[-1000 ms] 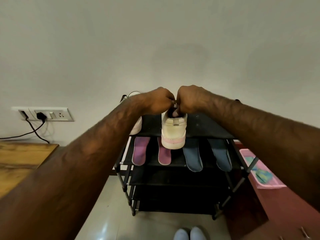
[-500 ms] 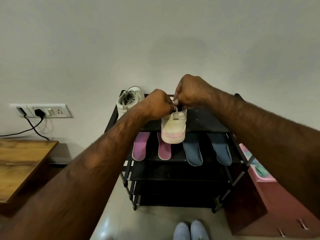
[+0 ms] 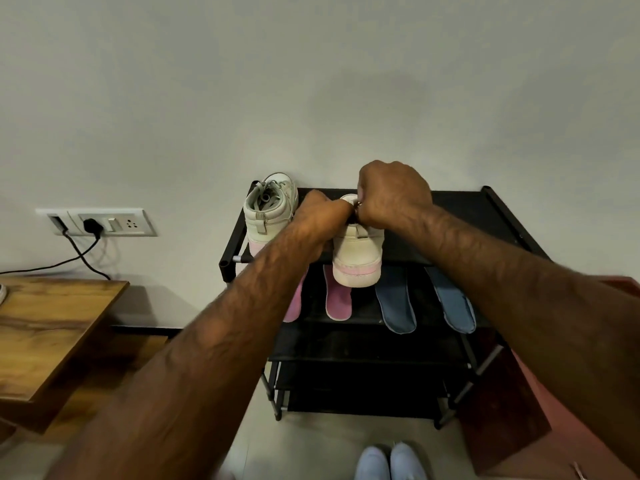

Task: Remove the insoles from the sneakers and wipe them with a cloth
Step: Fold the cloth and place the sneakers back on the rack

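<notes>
Sneaker (image 3: 356,258): cream, smooth upper, pink sole band; stands heel outward on the top shelf of the Rack (image 3: 485,209).
Right hand (image 3: 391,195): risen since a second ago; fingers curled, pinching at the shoe's mouth, lace or tongue unclear.
Left hand (image 3: 322,213): lower, curled on the collar.
Second sneaker (image 3: 270,209): now uncovered, laces loose.
Pink insoles (image 3: 337,299), Blue insoles (image 3: 394,306): flat, fabric-faced, lying on the shelf below; removal is likely finished.

There were two sneakers (image 3: 270,211) (image 3: 356,254), two pink insoles (image 3: 337,299) (image 3: 294,308), two blue insoles (image 3: 394,306) (image 3: 453,306), one shoe rack (image 3: 467,216) and one table (image 3: 52,323).
</notes>
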Action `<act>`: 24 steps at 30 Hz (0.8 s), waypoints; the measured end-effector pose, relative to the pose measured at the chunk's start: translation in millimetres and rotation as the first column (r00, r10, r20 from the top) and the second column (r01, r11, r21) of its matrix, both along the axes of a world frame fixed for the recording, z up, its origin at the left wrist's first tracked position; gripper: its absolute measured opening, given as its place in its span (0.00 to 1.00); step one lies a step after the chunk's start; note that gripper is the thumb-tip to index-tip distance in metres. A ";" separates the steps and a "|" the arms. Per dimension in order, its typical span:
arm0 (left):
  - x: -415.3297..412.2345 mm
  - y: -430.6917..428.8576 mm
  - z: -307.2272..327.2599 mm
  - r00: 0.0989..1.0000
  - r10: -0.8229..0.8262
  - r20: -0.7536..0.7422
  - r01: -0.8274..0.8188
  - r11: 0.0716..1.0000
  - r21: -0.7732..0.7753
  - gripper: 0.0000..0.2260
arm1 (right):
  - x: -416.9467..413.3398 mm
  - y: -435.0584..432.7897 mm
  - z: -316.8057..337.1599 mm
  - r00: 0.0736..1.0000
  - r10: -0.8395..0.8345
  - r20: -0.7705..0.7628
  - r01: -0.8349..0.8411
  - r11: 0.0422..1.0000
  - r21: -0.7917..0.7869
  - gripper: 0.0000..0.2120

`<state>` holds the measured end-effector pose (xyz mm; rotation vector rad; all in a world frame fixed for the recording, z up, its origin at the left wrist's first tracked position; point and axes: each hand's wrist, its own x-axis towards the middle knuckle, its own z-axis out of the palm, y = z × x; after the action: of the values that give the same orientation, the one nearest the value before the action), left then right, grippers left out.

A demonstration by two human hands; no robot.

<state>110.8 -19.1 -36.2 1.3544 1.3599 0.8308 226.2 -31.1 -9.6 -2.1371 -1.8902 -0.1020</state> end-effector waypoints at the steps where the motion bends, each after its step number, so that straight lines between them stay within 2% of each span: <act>1: 1.6 2.0 -2.0 0.999 0.025 0.024 -0.024 0.999 -0.030 0.21 | 1.0 0.1 0.4 0.999 -0.034 -0.033 0.034 0.999 0.003 0.14; 2: 3.2 3.1 -4.4 0.998 0.044 0.044 -0.042 0.998 -0.054 0.27 | 2.2 0.5 -0.6 0.995 -0.067 -0.070 0.067 0.998 0.000 0.15; 3: 4.7 2.8 -5.8 0.997 0.053 0.058 -0.049 0.996 -0.069 0.29 | 4.4 0.2 -1.1 0.990 -0.099 -0.101 0.099 0.995 -0.004 0.18; 5: 6.1 2.9 -10.2 0.995 0.068 0.076 -0.060 0.993 -0.099 0.26 | 8.5 -0.6 -4.1 0.962 -0.190 -0.197 0.178 0.981 -0.074 0.24; 6: 6.1 2.9 -13.0 0.994 0.076 0.082 -0.067 0.992 -0.110 0.24 | 10.1 -2.2 -5.1 0.917 -0.243 -0.317 0.204 0.967 -0.151 0.25; 7: 6.2 2.5 -15.6 0.993 0.083 0.081 -0.074 0.990 -0.117 0.24 | 11.9 -2.7 -6.9 0.829 -0.296 -0.474 0.190 0.947 -0.258 0.21; 8: 6.2 1.3 -18.3 0.993 0.083 0.087 -0.073 0.990 -0.122 0.24 | 12.6 -4.1 -8.5 0.699 -0.371 -0.612 0.140 0.910 -0.391 0.16; 9: 6.4 -1.3 -19.6 0.992 0.080 0.097 -0.067 0.990 -0.125 0.24 | 13.1 -6.8 -10.6 0.582 -0.447 -0.679 0.076 0.861 -0.502 0.12; 10: 6.8 -2.8 -20.9 0.990 0.082 0.111 -0.068 0.990 -0.125 0.25 | 13.4 -9.2 -13.7 0.508 -0.488 -0.710 0.020 0.831 -0.557 0.12; 11: 7.0 -4.2 -21.3 0.989 0.085 0.121 -0.070 0.990 -0.120 0.26 | 14.3 -7.9 -17.7 0.477 -0.488 -0.731 -0.006 0.830 -0.558 0.11; 13: 5.4 -3.5 -22.3 0.986 0.088 0.142 -0.071 0.990 -0.118 0.27 | 14.1 -3.5 -21.7 0.503 -0.409 -0.761 -0.004 0.880 -0.475 0.11; 16: 2.7 -2.1 -21.0 0.979 0.073 0.191 -0.052 0.992 -0.113 0.16 | 14.0 -4.0 -13.5 0.567 -0.253 -0.784 0.024 0.957 -0.291 0.12; 20: 0.2 -5.6 -17.8 0.982 0.046 0.185 -0.027 0.994 -0.102 0.11 | 24.3 -11.4 2.7 0.583 -0.144 -0.799 0.008 0.985 -0.172 0.05; 24: -0.2 -9.7 -14.5 0.984 0.033 0.176 -0.014 0.994 -0.108 0.11 | 30.9 -14.0 4.5 0.694 -0.051 -0.719 -0.010 0.997 -0.080 0.10</act>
<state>110.6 -28.8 -50.8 1.1553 1.2643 0.8617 257.1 -45.1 -5.1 -1.8262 -1.3922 0.7258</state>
